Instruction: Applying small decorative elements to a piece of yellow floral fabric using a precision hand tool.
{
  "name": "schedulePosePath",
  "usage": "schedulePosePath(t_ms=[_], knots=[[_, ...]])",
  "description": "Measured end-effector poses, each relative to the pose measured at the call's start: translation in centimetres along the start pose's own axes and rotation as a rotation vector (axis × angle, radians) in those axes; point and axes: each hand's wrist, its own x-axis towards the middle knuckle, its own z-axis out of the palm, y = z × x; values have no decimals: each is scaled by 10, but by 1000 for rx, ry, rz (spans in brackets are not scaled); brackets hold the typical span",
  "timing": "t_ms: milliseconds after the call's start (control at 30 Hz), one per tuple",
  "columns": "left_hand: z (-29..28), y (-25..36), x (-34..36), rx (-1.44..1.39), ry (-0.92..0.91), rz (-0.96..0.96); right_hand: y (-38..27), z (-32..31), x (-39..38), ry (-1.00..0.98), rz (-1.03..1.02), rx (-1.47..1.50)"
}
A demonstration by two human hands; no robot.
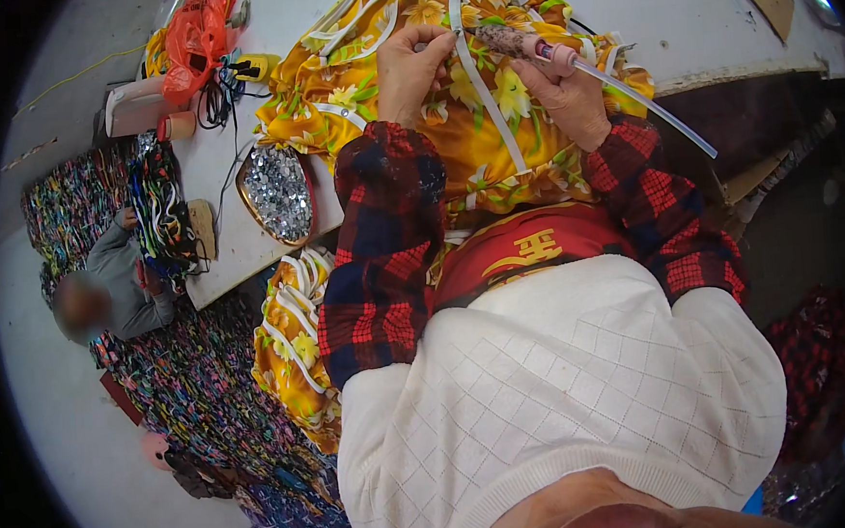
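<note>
Yellow-orange flowered fabric (378, 88) with several white straps is spread on the table in front of me. One white strap (486, 94) runs down its middle. My left hand (415, 71) is closed in a pinch at the upper part of this strap; whatever lies between the fingertips is too small to name. My right hand (567, 98) grips a pinkish, stained hot glue gun (555, 58), its nozzle end toward my left fingertips. From its back end a translucent glue stick (647, 105) sticks out to the lower right.
On the white table (224, 262), a heart-shaped dish of shiny clear stones (280, 195) stands to my left. Beyond it are a red plastic bag (198, 45) and dark cables (219, 100). A person in grey (126, 282) is at the far left beside heaped multicoloured strips (216, 373).
</note>
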Motion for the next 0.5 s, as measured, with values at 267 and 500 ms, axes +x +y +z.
schedulePosePath(t_ms=[267,500], knots=[[4,2,1,-36,77,-21,-2,-3,-3,23,244,389],[-15,-10,-56,-571,-38,-182,-16,-35,-44,-34,235,294]])
